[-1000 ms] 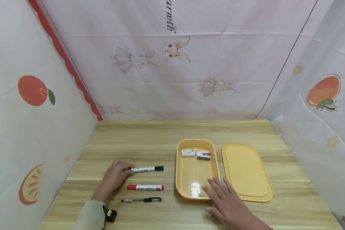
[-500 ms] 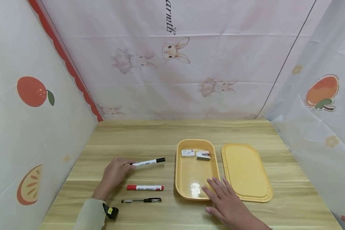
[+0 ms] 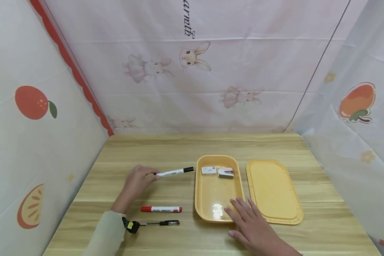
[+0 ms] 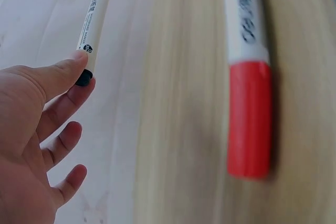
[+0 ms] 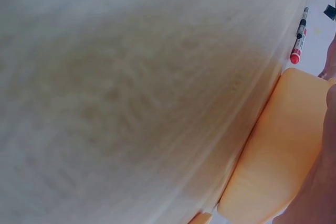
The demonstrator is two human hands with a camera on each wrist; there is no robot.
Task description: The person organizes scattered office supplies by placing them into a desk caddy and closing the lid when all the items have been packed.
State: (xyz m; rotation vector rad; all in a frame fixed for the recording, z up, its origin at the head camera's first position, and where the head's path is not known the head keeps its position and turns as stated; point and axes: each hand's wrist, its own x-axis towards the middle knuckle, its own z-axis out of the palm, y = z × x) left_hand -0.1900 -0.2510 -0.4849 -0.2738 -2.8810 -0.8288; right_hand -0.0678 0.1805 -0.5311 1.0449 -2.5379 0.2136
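Observation:
My left hand (image 3: 140, 183) pinches the rear end of a black whiteboard marker (image 3: 174, 173) between thumb and finger. In the left wrist view the marker (image 4: 94, 22) points away from the hand (image 4: 44, 108), the other fingers loosely bent. Its black cap is just left of the rim of a yellow plastic box (image 3: 197, 192). My right hand (image 3: 251, 227) rests with spread fingers on the box's near right corner. Inside the box lie a small white carton (image 3: 208, 170) and a small white-and-dark object (image 3: 225, 173) of unclear kind.
A red marker (image 3: 161, 209) lies on the wooden table (image 3: 153, 149). Nearer me is a black gel pen (image 3: 169, 223), its left end partly behind the black wrist camera (image 3: 132, 226). The yellow lid (image 3: 275, 192) lies flat right of the box. Patterned cloth walls surround the table.
My left hand has lifted the black marker and carried it right and away from me, its cap tilting up toward the box. The right hand stays at the box corner.

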